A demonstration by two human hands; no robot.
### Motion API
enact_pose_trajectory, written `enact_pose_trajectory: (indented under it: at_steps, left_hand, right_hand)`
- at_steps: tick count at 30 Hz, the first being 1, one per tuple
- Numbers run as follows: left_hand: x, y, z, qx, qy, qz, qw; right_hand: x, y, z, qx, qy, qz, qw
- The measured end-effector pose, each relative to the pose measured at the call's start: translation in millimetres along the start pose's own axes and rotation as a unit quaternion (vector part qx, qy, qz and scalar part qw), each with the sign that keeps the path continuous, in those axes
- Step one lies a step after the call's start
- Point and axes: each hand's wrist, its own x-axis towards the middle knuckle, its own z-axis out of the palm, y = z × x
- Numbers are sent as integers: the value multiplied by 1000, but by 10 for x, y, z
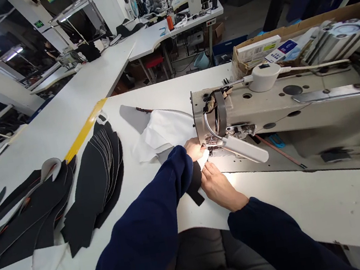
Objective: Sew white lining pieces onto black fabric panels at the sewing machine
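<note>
The white table (316, 209) bears a sewing machine (300, 112), stacked dark panels (87, 182) to its left, dark-and-white fabric (195, 188) at its needle area, a lamp (248, 150) jutting close by, the right hand (219, 186) with fingers extended flat on that fabric, and the left hand (195, 149), fingers bent, grip unclear.

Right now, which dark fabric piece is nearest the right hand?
The dark piece just left of the right hand, at the sewing machine. Those in the fanned stack and the jumbled pile lie farther left, well away from it.
</note>
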Motion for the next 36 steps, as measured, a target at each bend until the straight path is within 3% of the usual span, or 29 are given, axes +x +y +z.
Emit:
enact_pose_trajectory:
  at_steps: [5,12,18,23,25,28,32,34,36]
  left_hand:
    - [-13,29,33,-26,12,-42,999]
    - [-1,59,35,-85,45,-82,992]
    - [-49,127,-8,-110,59,-124,984]
    - [-92,152,-109,-118,33,-117,986]
    - [-245,110,-140,-115,1,-106,988]
    - [-669,-21,-187,-109,-65,-95,987]
    - [-1218,-102,-250,-78,-147,-149,975]
    - [-1332,-34,-207,-35,-121,-188,974]
    - [-1352,66,-117,-3,-54,-207,977]
  right_hand:
    - [-2,-1,-11,59,20,4,998]
    - [-37,43,-190,178,59,18,982]
    - [-106,168,-204,223,142,153,952]
    - [-170,309,-207,244,202,248,915]
    - [-200,341,-225,254,211,268,905]
    - [-200,367,-226,273,212,285,894]
    - [-132,380,-172,297,193,281,892]
    - [-112,377,-149,299,188,280,893]
    - [-114,372,-142,294,185,283,894]
